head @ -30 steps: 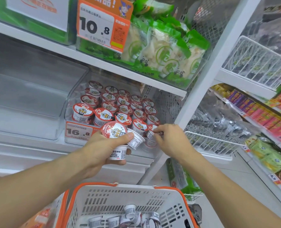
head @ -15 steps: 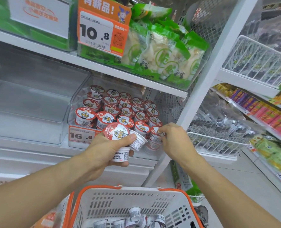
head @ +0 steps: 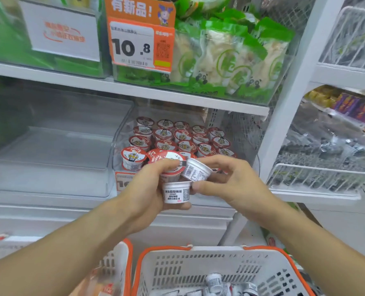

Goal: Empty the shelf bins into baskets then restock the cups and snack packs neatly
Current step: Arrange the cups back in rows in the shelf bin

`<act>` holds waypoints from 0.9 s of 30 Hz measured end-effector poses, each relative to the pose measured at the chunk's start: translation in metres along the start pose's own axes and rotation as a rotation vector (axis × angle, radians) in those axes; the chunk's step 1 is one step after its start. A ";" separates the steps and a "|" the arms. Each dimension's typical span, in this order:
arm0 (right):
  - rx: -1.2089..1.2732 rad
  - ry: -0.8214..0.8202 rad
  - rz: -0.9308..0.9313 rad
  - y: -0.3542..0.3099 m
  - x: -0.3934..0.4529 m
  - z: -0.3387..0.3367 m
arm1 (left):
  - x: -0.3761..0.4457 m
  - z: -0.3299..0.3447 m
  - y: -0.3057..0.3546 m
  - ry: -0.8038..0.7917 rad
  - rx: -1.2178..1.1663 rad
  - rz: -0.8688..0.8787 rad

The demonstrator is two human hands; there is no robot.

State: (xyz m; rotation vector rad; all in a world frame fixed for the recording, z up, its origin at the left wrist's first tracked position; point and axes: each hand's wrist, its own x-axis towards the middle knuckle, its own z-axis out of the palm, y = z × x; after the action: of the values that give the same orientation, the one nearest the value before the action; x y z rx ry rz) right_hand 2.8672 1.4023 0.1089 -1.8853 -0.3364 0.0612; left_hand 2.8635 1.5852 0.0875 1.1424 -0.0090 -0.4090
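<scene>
Basket: white slotted plastic basket w/ orange rim (head: 198,272), nearest, bottom centre; a few small white cups (head: 214,279) lie inside on their sides.
2nd basket: same type (head: 117,265), just left of it, mostly cut off.
Left hand: left hand (head: 147,189) grips a bunch of small white red-lidded cups (head: 176,192), thumb across the top lid, fingers curled under the lowest cup.
Right hand: right hand (head: 230,180) pinches one tilted white cup (head: 195,171) against the bunch, thumb below, fingers curled over.
Cup bin: clear plastic bin (head: 121,133) on middle shelf behind hands, rows of red-lidded cups (head: 183,135) upright.
Left bin: clear bin (head: 55,146) beside it.
Top shelf: green-and-white snack packs (head: 230,58) in clear bin, orange price tag "10.8" (head: 138,43) on front.
</scene>
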 end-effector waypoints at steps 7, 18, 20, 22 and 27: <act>0.119 0.172 -0.059 -0.001 0.036 0.024 | -0.006 -0.025 0.017 0.140 0.084 0.053; -0.508 0.097 0.171 0.030 0.260 0.078 | -0.022 -0.059 0.036 0.281 0.028 0.230; -0.487 0.039 0.174 0.043 0.283 0.082 | -0.021 -0.061 0.039 0.263 0.054 0.259; -0.511 0.026 0.135 0.035 0.284 0.088 | -0.019 -0.062 0.042 0.233 0.066 0.282; -0.577 0.199 -0.097 0.013 0.226 0.077 | -0.012 -0.067 0.041 0.169 0.067 0.283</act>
State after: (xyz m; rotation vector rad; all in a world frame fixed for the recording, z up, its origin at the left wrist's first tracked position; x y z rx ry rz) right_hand 3.0698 1.5277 0.0988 -2.4159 -0.3296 -0.3195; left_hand 2.8797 1.6623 0.0978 1.2188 -0.0362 -0.0606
